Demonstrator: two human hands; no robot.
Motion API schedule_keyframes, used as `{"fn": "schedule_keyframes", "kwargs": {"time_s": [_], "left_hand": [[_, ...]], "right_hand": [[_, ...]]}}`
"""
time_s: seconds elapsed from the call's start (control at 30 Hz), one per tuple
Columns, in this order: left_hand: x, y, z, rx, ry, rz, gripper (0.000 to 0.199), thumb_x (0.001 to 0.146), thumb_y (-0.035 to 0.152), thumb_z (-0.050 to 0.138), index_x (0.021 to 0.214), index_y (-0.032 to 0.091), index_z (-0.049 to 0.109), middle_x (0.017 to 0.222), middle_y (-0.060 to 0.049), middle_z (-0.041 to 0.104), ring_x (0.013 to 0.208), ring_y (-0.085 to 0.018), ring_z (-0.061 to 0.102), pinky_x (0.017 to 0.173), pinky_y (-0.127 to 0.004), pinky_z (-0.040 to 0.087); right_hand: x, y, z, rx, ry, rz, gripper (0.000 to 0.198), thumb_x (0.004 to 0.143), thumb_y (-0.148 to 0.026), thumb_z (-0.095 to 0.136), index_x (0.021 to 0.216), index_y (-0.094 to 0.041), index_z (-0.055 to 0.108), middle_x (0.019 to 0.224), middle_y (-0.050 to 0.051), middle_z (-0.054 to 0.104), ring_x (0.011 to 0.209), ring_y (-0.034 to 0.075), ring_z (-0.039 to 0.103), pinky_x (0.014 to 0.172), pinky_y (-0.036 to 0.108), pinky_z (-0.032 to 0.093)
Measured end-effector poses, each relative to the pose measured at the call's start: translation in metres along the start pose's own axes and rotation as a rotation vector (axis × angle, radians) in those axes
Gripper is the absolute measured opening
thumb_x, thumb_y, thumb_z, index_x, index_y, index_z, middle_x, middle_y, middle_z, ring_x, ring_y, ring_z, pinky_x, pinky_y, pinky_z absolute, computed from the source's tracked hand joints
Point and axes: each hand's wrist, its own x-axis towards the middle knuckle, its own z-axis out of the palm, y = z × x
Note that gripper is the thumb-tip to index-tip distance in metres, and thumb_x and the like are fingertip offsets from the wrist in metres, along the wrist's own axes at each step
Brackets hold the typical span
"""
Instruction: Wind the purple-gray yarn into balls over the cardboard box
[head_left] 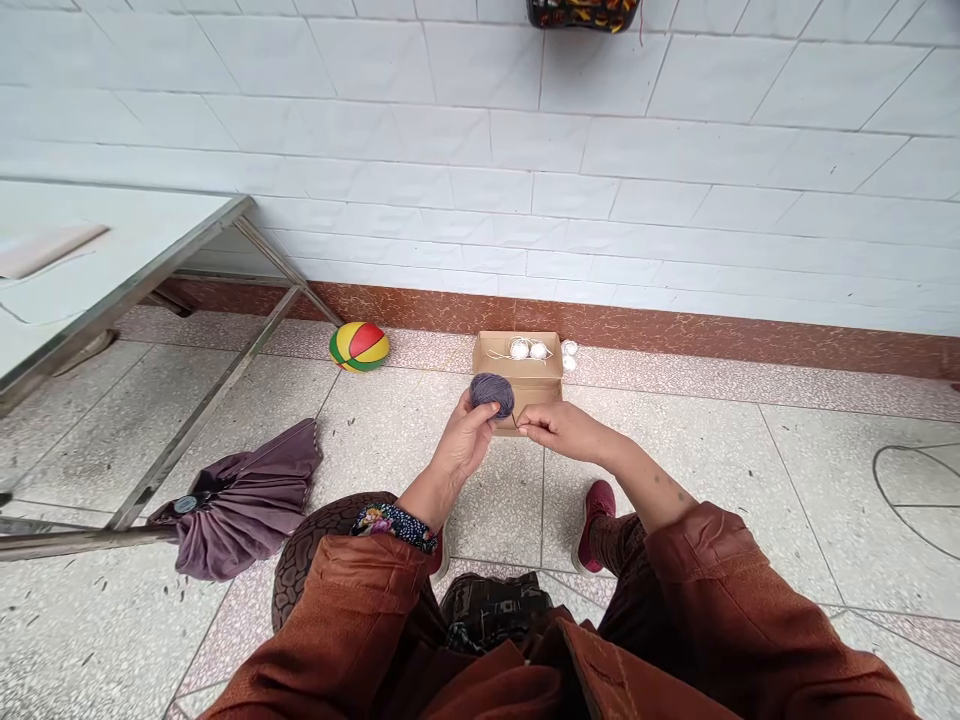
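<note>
A ball of purple-grey yarn (491, 394) rests in my left hand (465, 442), the thumb pressed on its near side. My right hand (561, 428) is just to the right, its thumb and index finger pinched on a thin strand of yarn (515, 421) by the ball. Beyond and partly beneath my hands, an open cardboard box (536, 389) stands on the floor. Two white yarn balls (519, 348) with loose strands lie in its far part. The near part of the box is partly hidden by my hands and the yarn.
Small white balls (570, 349) lie right of the box. A colourful ball (359, 346) rests by the wall. At the left, a metal-framed table (112, 265) stands above a gathered purple cloth (247, 505). A wire hoop (892, 500) lies on the floor at right.
</note>
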Motion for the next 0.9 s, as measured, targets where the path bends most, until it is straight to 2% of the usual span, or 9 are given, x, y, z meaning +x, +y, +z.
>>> {"fn": "schedule_keyframes", "kwargs": {"time_s": [0.1, 0.17, 0.3, 0.4, 0.5, 0.6, 0.7, 0.9], "left_hand": [[0.000, -0.002, 0.000, 0.094, 0.002, 0.021, 0.040, 0.063, 0.018, 0.079, 0.100, 0.020, 0.065, 0.095, -0.001, 0.066, 0.092, -0.016, 0.061, 0.090, -0.032, 0.047], [-0.001, -0.003, 0.001, 0.192, -0.034, 0.021, 0.044, 0.061, 0.017, 0.075, 0.104, 0.020, 0.064, 0.097, -0.001, 0.066, 0.094, -0.018, 0.061, 0.092, -0.033, 0.045], [-0.005, -0.003, 0.002, 0.405, -0.167, -0.018, 0.058, 0.061, 0.015, 0.070, 0.118, 0.019, 0.064, 0.110, -0.004, 0.068, 0.107, -0.024, 0.060, 0.098, -0.037, 0.042], [-0.007, -0.004, 0.000, 0.481, -0.344, -0.052, 0.067, 0.062, 0.015, 0.070, 0.129, 0.020, 0.062, 0.126, -0.008, 0.066, 0.120, -0.029, 0.055, 0.106, -0.042, 0.037], [-0.011, -0.006, -0.004, 0.495, -0.503, -0.108, 0.075, 0.064, 0.016, 0.070, 0.138, 0.023, 0.059, 0.135, -0.008, 0.062, 0.126, -0.033, 0.051, 0.109, -0.046, 0.034], [-0.016, -0.005, -0.005, 0.408, -0.589, -0.163, 0.086, 0.063, 0.017, 0.071, 0.146, 0.029, 0.051, 0.141, -0.007, 0.058, 0.125, -0.033, 0.051, 0.106, -0.046, 0.037], [-0.022, 0.001, -0.001, 0.247, -0.573, -0.188, 0.090, 0.061, 0.017, 0.070, 0.148, 0.029, 0.048, 0.138, -0.008, 0.059, 0.118, -0.030, 0.056, 0.099, -0.042, 0.043], [-0.018, 0.011, 0.007, 0.032, -0.342, -0.123, 0.085, 0.063, 0.017, 0.066, 0.146, 0.026, 0.050, 0.122, -0.008, 0.067, 0.115, -0.027, 0.060, 0.099, -0.043, 0.046]], "right_hand": [[-0.001, -0.006, -0.002, 0.053, -0.057, -0.054, 0.013, 0.096, -0.020, 0.054, 0.095, -0.019, 0.067, 0.087, 0.001, 0.071, 0.073, 0.013, 0.059, 0.070, 0.025, 0.042], [-0.002, -0.007, -0.006, 0.095, -0.033, -0.075, 0.013, 0.095, -0.019, 0.055, 0.097, -0.020, 0.068, 0.088, 0.001, 0.072, 0.074, 0.013, 0.061, 0.071, 0.025, 0.043], [-0.003, -0.005, -0.015, 0.094, 0.101, -0.108, 0.014, 0.098, -0.026, 0.057, 0.094, -0.021, 0.069, 0.089, 0.002, 0.072, 0.080, 0.015, 0.063, 0.076, 0.028, 0.047], [-0.001, 0.000, -0.018, 0.063, 0.214, -0.117, 0.016, 0.099, -0.030, 0.059, 0.091, -0.022, 0.070, 0.088, 0.003, 0.071, 0.081, 0.016, 0.063, 0.077, 0.029, 0.047], [0.001, 0.007, -0.020, 0.049, 0.342, -0.119, 0.018, 0.098, -0.034, 0.061, 0.088, -0.022, 0.071, 0.086, 0.003, 0.068, 0.080, 0.017, 0.061, 0.076, 0.030, 0.047], [0.004, 0.013, -0.019, 0.044, 0.446, -0.077, 0.021, 0.098, -0.037, 0.063, 0.085, -0.022, 0.070, 0.083, 0.003, 0.066, 0.078, 0.017, 0.060, 0.075, 0.029, 0.046], [0.008, 0.017, -0.014, 0.045, 0.491, -0.018, 0.020, 0.097, -0.035, 0.063, 0.084, -0.021, 0.069, 0.082, 0.003, 0.066, 0.078, 0.017, 0.058, 0.075, 0.029, 0.045], [0.012, 0.021, 0.001, 0.025, 0.430, 0.064, 0.013, 0.097, -0.025, 0.059, 0.088, -0.021, 0.067, 0.083, 0.003, 0.067, 0.077, 0.016, 0.059, 0.074, 0.027, 0.044]]}}
